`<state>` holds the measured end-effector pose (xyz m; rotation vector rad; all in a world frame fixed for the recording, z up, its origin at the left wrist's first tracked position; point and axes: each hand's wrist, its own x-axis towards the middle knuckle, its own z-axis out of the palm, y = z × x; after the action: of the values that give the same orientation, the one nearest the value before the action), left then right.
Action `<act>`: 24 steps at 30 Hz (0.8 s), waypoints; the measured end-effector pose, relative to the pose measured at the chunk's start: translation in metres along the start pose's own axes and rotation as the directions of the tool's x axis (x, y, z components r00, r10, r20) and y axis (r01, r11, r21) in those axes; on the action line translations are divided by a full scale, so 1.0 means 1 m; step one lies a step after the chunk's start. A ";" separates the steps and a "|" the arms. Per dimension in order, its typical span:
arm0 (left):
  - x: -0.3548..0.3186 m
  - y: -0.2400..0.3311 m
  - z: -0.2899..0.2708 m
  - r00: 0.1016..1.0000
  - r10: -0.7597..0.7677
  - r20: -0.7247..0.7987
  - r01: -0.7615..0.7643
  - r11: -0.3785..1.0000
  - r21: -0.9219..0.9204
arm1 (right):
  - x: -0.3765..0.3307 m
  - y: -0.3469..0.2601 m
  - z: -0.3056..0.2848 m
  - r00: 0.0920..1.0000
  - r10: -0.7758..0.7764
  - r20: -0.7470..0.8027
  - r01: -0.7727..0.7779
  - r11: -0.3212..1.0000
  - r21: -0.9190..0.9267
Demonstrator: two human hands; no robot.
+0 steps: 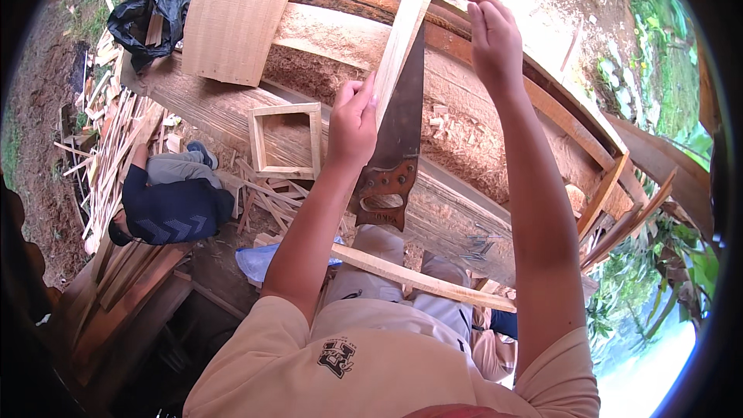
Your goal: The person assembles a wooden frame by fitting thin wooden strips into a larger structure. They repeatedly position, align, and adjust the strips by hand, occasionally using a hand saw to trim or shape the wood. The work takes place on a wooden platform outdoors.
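Observation:
My left hand point(354, 125) is closed around a pale wooden strip point(404, 27), which slants up toward the far edge of the workbench. My right hand point(495, 42) is raised to the right of the strip's far end, apart from it. Its fingers are curled together, and whether they pinch something small cannot be seen. A handsaw point(387, 190) with a brown wooden handle lies just right of my left wrist, its dark blade running away from me beside the strip. Left of my left hand, a small rectangular wooden frame point(316, 143) rests on the bench.
A wide board point(236, 19) and a black plastic bag point(147, 27) are at the far left. Sawdust and offcuts point(457, 128) cover the bench trough. Nails point(487, 244) lie near its front edge. Another person point(170, 205) sits low at left, near scattered wood strips point(116, 139).

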<state>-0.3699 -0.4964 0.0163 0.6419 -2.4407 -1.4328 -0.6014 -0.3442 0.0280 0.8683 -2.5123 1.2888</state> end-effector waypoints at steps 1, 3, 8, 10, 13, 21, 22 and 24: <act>-0.002 -0.001 -0.004 0.999 -0.043 0.023 0.044 0.999 -0.030 | 0.005 0.002 0.007 1.000 -0.017 -0.017 0.017 1.000 -0.020; -0.015 -0.004 -0.014 0.992 -0.117 0.049 0.120 0.991 -0.060 | 0.016 0.001 0.018 1.000 -0.007 -0.020 0.007 1.000 0.002; -0.046 -0.005 -0.024 0.971 -0.224 0.085 0.233 0.964 -0.124 | 0.039 0.003 0.028 0.995 0.095 0.041 -0.100 0.988 0.121; -0.052 -0.005 -0.027 0.972 -0.223 0.073 0.231 0.965 -0.123 | 0.039 0.006 0.030 0.998 0.050 0.039 -0.053 0.995 0.080; -0.052 0.001 -0.038 0.984 -0.162 0.075 0.167 0.983 -0.078 | 0.037 0.006 0.029 0.991 -0.114 0.062 0.115 0.993 -0.012; 0.036 0.058 -0.140 0.845 -0.157 0.511 0.065 0.979 0.194 | -0.006 -0.024 -0.033 0.811 -0.004 0.585 -0.014 1.000 0.026; 0.056 0.065 -0.143 0.825 -0.102 0.556 -0.067 0.959 0.276 | -0.016 -0.028 -0.044 0.718 0.140 0.682 -0.212 0.977 0.022; 0.100 0.078 -0.142 0.779 0.098 0.619 -0.414 0.822 0.391 | -0.047 -0.032 -0.058 0.798 0.156 0.582 -0.321 0.927 0.191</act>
<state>-0.4176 -0.6203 0.1526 -0.1203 -3.2705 -0.9400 -0.5504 -0.2934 0.0655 1.1591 -3.0157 1.7174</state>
